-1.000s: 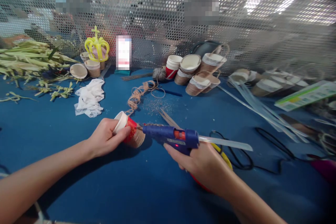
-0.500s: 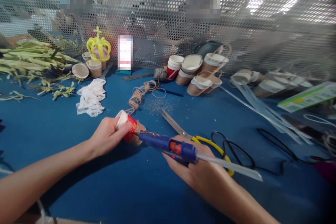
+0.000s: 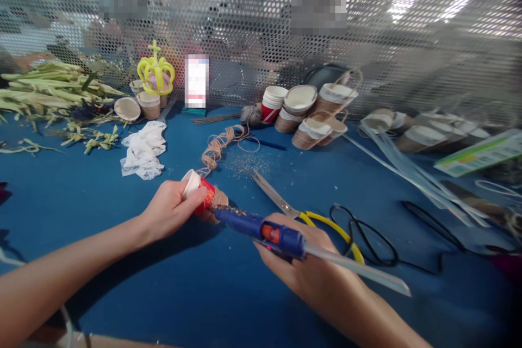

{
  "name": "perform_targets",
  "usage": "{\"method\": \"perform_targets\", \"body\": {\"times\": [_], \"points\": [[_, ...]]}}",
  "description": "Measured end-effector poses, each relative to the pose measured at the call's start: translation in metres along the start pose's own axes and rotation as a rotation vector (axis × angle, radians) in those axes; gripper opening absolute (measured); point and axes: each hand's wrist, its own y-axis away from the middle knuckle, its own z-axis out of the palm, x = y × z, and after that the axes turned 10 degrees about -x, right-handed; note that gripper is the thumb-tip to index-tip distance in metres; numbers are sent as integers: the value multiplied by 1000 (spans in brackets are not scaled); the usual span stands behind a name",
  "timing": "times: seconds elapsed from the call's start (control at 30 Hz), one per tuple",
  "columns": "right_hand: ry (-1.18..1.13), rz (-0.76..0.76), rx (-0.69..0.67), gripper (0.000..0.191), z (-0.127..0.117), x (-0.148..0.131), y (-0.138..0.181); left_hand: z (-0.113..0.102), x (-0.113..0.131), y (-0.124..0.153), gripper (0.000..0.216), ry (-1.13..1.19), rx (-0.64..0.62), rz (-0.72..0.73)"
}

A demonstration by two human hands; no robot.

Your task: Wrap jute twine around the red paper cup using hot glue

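My left hand [image 3: 169, 207] is closed around a red and white paper cup [image 3: 207, 191], tilted on its side just above the blue table. Brown twine [image 3: 221, 199] wraps the cup's base end. My right hand [image 3: 297, 261] grips a blue hot glue gun [image 3: 244, 223] with a clear glue stick [image 3: 359, 267] poking out of its back. The gun's nozzle is at the twine-wrapped part of the cup; whether it touches I cannot tell. A loose coil of twine [image 3: 216, 149] runs to the cup. Scissors with yellow handles [image 3: 281, 196] lie beyond my right hand, which partly hides them.
Twine-wrapped cups [image 3: 312, 133] and stacked paper cups [image 3: 273, 102] stand at the back. Clear glue sticks [image 3: 420, 176] and a black cord [image 3: 367, 239] lie to the right. White cloth [image 3: 144, 149], a yellow crown [image 3: 155, 73] and dried husks [image 3: 53, 87] are at left. Perforated metal [image 3: 244, 22] closes the back.
The view has shifted slightly. The glue gun's rear has tipped a little lower, its nozzle staying by the twine on the cup. Both hands keep their hold.
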Motion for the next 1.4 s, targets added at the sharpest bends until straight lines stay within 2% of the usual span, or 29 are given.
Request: {"method": "perform_targets", "body": {"times": [0.17, 0.33, 0.53, 0.8, 0.87, 1.07, 1.23, 1.4], "points": [[12, -20, 9, 10, -3, -1, -1, 0, 0, 0, 34, 9, -25, 14], [-3, -46, -44, 10, 1, -2, 2, 0, 1, -1, 32, -14, 33, -15], [27, -32, 47, 10, -3, 0, -2, -1, 0, 0, 36, -13, -20, 13], [-79, -70, 58, 11, -12, 18, -9, 0, -7, 0, 38, -61, -6, 102], [-151, -27, 37, 12, -12, 17, -12, 0, -8, -1, 38, -83, -5, 112], [-394, 346, -18, 21, -8, 3, -22, 0, -9, -1, 36, -138, 6, 128], [-470, 416, -47, 24, -6, 5, -23, 1, -10, 0, 36, -135, 5, 145], [-484, 468, -59, 16, -11, 1, -20, 2, -10, -1, 36, -138, -5, 164]]}}
